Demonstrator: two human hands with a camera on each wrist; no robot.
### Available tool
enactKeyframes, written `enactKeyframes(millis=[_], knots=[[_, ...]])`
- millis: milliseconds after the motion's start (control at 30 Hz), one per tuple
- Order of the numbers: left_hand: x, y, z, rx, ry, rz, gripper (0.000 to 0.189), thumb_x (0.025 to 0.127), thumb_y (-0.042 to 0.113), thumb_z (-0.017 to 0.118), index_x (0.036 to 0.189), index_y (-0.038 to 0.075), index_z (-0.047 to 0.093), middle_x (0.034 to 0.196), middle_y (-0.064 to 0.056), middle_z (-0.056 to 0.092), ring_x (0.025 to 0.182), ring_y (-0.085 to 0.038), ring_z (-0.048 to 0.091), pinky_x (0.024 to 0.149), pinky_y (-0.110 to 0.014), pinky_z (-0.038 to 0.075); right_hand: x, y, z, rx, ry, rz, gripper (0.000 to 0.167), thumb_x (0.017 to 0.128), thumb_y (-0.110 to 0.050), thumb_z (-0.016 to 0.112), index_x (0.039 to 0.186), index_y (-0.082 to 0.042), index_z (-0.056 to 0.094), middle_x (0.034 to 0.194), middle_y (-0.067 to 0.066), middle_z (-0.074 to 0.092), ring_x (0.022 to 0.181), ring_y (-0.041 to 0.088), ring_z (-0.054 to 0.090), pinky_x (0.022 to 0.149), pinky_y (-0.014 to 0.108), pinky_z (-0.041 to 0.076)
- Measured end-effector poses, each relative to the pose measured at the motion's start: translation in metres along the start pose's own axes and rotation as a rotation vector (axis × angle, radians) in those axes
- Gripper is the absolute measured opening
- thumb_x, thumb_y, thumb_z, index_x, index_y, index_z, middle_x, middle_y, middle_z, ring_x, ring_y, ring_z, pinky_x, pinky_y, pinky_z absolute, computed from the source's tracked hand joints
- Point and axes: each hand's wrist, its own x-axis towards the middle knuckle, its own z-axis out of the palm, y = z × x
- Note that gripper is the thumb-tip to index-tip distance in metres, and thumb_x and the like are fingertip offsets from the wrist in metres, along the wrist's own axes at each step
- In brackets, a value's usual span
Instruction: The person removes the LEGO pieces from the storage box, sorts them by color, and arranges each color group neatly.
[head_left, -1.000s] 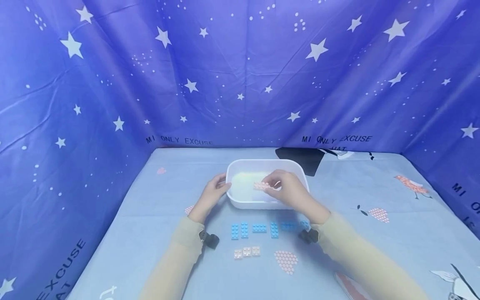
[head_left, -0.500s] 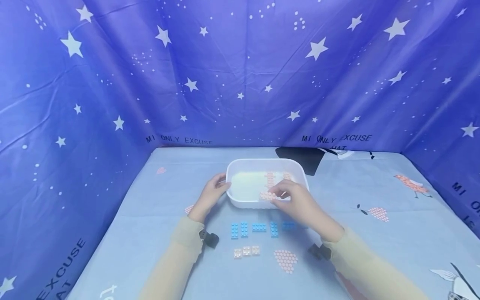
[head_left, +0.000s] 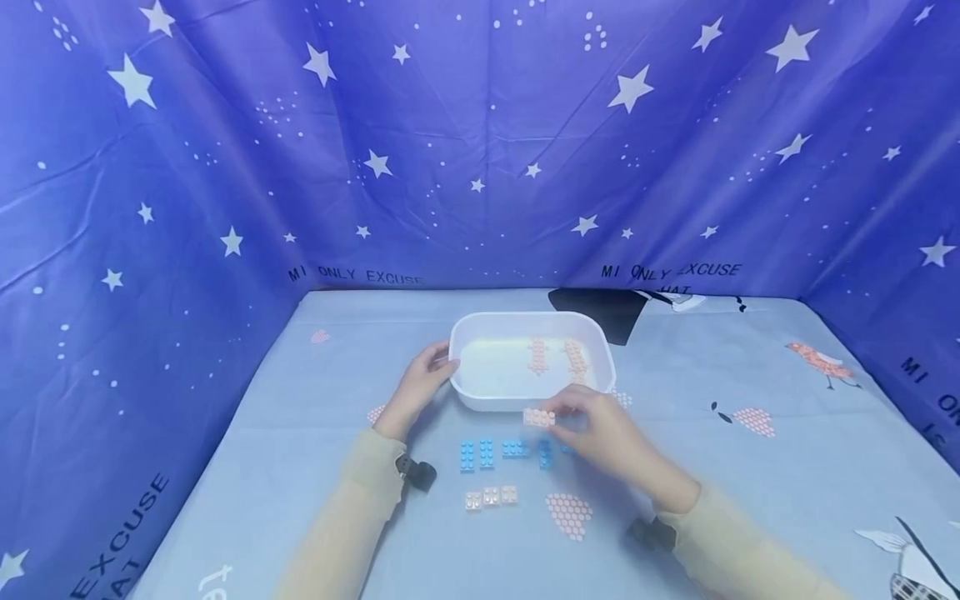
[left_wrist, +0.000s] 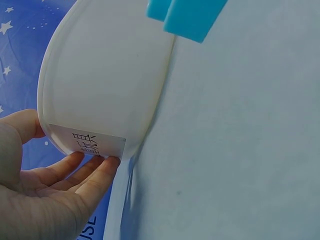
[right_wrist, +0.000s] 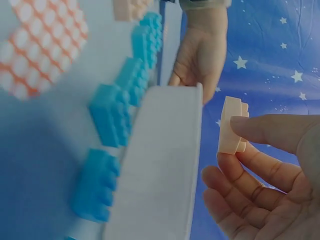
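My left hand [head_left: 417, 385] grips the left end of a white plastic box [head_left: 487, 402], thumb at the rim and fingers against the outer wall. In the left wrist view those fingertips touch a printed label [left_wrist: 89, 142] on the wall. A pale peach toy building brick [right_wrist: 231, 125] is pinched between thumb and fingers of my right hand [head_left: 600, 429], just outside the box's near wall. Pinkish studded bricks [head_left: 538, 356] lie inside the box, toward its right end. Beneath and left of my right hand stands a row of several blue building bricks [head_left: 514, 449].
Three small pale bricks [head_left: 491, 497] sit side by side nearer the body than the blue row. The light blue cloth [head_left: 337, 350] bears printed hearts, a bird and a black shape. A purple-blue star curtain [head_left: 480, 150] closes off the back and sides.
My right hand has brought the peach brick from inside the box, over the near wall, toward the body. The bricks in the box now show. My left hand stays on the box.
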Motion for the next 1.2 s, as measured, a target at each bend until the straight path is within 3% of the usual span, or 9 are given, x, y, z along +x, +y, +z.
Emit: enactKeyframes(millis=[200, 400, 667, 1133, 1200], knots=[[-0.001, 0.001, -0.001, -0.006, -0.007, 0.016, 0.055, 0.095, 0.024, 0.060, 0.144, 0.008, 0.042, 0.146, -0.017, 0.047, 0.132, -0.035, 0.048, 0.113, -0.051, 0.037, -0.011, 0.004, 0.008, -0.001, -0.028, 0.011, 0.023, 0.080, -0.006, 0.076, 0.099, -0.017, 0.072, 0.094, -0.005, 0.069, 0.088, 0.015, 0.064, 0.081, 0.039, 0.058], [-0.005, -0.003, -0.002, 0.011, -0.016, 0.011, 0.054, 0.095, 0.024, 0.061, 0.144, 0.008, 0.043, 0.146, -0.017, 0.047, 0.132, -0.037, 0.048, 0.112, -0.052, 0.037, -0.026, 0.012, 0.018, 0.038, -0.053, -0.033, 0.022, 0.077, -0.005, 0.077, 0.097, -0.015, 0.072, 0.090, -0.007, 0.068, 0.084, 0.015, 0.065, 0.078, 0.036, 0.059], [-0.002, 0.000, -0.004, -0.003, -0.023, 0.026, 0.054, 0.096, 0.023, 0.059, 0.144, 0.007, 0.042, 0.147, -0.018, 0.046, 0.134, -0.037, 0.046, 0.114, -0.052, 0.035, -0.034, 0.018, 0.023, 0.024, -0.078, -0.038, 0.019, 0.078, -0.010, 0.077, 0.094, -0.021, 0.071, 0.092, -0.013, 0.067, 0.089, 0.009, 0.064, 0.084, 0.032, 0.057], [-0.001, 0.000, -0.003, -0.023, -0.040, 0.013, 0.055, 0.096, 0.025, 0.060, 0.145, 0.008, 0.041, 0.148, -0.017, 0.045, 0.135, -0.036, 0.044, 0.115, -0.051, 0.034, -0.040, 0.015, 0.038, -0.036, -0.152, 0.028, 0.018, 0.079, -0.017, 0.077, 0.094, -0.026, 0.072, 0.092, -0.018, 0.066, 0.093, 0.008, 0.064, 0.090, 0.038, 0.055], [-0.004, 0.007, -0.004, -0.023, -0.049, 0.005, 0.056, 0.096, 0.023, 0.059, 0.145, 0.006, 0.040, 0.149, -0.019, 0.043, 0.136, -0.037, 0.043, 0.115, -0.051, 0.034, -0.040, 0.015, 0.039, -0.036, -0.162, 0.034, 0.018, 0.078, -0.017, 0.077, 0.094, -0.025, 0.072, 0.092, -0.018, 0.067, 0.094, 0.008, 0.064, 0.090, 0.039, 0.055]])
